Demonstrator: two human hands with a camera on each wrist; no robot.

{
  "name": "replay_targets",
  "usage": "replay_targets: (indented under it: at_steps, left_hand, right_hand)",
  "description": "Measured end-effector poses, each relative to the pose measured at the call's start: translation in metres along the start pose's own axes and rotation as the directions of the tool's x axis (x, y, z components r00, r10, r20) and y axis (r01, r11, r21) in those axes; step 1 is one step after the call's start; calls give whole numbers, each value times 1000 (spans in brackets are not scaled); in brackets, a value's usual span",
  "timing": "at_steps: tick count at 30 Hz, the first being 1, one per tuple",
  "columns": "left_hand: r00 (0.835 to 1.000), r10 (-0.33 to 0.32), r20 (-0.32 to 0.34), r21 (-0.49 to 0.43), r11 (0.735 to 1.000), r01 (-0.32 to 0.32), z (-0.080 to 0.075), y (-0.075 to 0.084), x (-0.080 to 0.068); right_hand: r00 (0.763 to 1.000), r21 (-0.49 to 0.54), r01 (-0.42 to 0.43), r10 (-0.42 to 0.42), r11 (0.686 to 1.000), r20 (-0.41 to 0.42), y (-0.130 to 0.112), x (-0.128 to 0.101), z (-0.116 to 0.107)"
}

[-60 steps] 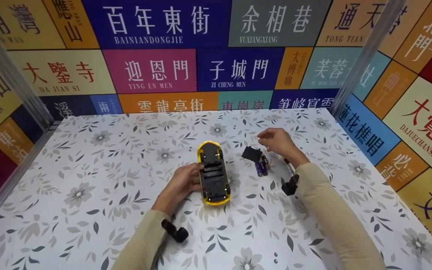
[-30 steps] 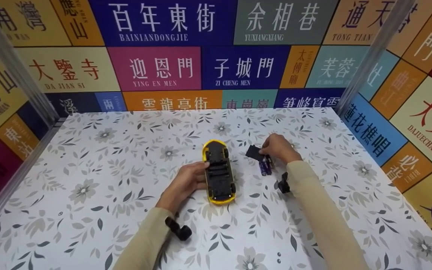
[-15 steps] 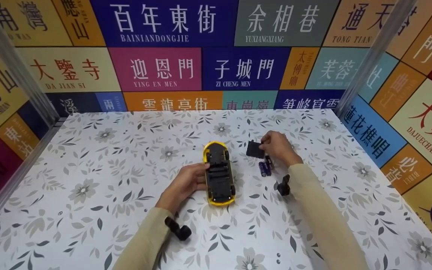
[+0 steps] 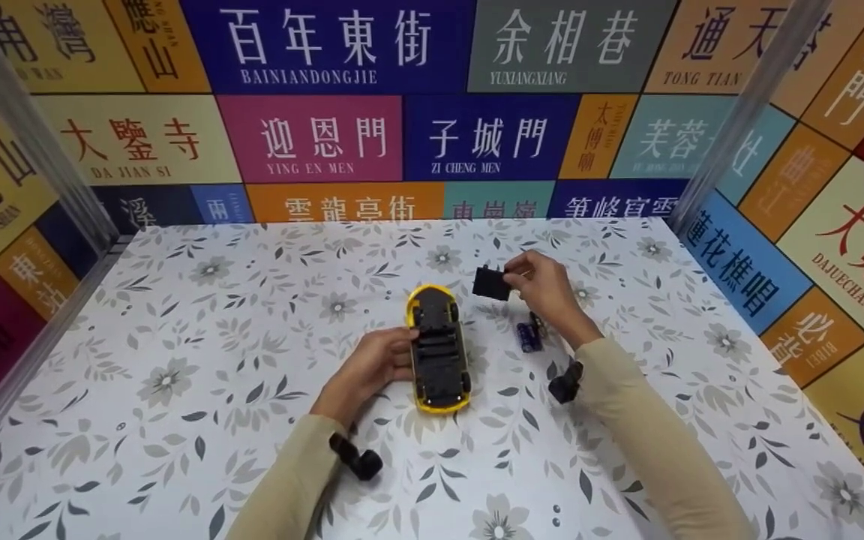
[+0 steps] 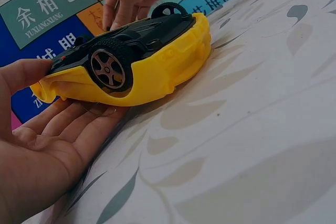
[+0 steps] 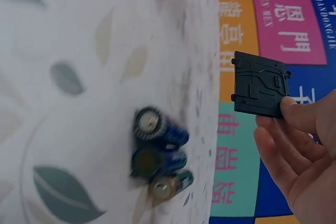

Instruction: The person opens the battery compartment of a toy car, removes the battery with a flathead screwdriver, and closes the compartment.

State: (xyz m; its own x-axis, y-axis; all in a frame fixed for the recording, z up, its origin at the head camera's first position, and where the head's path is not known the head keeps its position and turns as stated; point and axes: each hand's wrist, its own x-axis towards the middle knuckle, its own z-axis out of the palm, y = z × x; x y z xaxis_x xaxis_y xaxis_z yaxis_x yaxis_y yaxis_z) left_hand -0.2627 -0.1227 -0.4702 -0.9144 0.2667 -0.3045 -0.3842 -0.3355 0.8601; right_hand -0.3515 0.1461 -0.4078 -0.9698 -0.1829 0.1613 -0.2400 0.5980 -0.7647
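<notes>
A yellow toy car (image 4: pixel 439 352) lies wheels up near the middle of the table, its black underside and battery slots showing. My left hand (image 4: pixel 372 367) grips it from the left; in the left wrist view the thumb presses the underside of the car (image 5: pixel 157 77) while the fingers lie beneath the body. My right hand (image 4: pixel 548 289) pinches a black battery cover (image 4: pixel 492 283) by one corner, raised beyond the batteries. Small tabs show along the edges of the cover (image 6: pixel 258 85) in the right wrist view.
Three batteries (image 6: pixel 157 124) lie side by side on the table below my right hand; the head view shows the purple ones (image 4: pixel 528 337) best. A floral cloth (image 4: pixel 252 435) covers the table. Panels with printed signs (image 4: pixel 304 139) stand along the back and sides.
My right hand has taken hold of the battery cover beside the batteries and lifted it up and to the left. My left hand stays on the car.
</notes>
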Motion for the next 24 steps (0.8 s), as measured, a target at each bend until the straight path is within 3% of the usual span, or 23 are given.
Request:
replay_targets:
  at_steps: [14, 24]
  left_hand:
    - [1000, -3, -8, 22, 1000, 3, -1, 0, 1]
    - [1000, -4, -26, 8, 1000, 4, 0, 1, 1]
  right_hand:
    - [994, 215, 83, -66, 973, -86, -28, -24, -11]
    - [990, 270, 134, -116, 953, -83, -50, -45, -6]
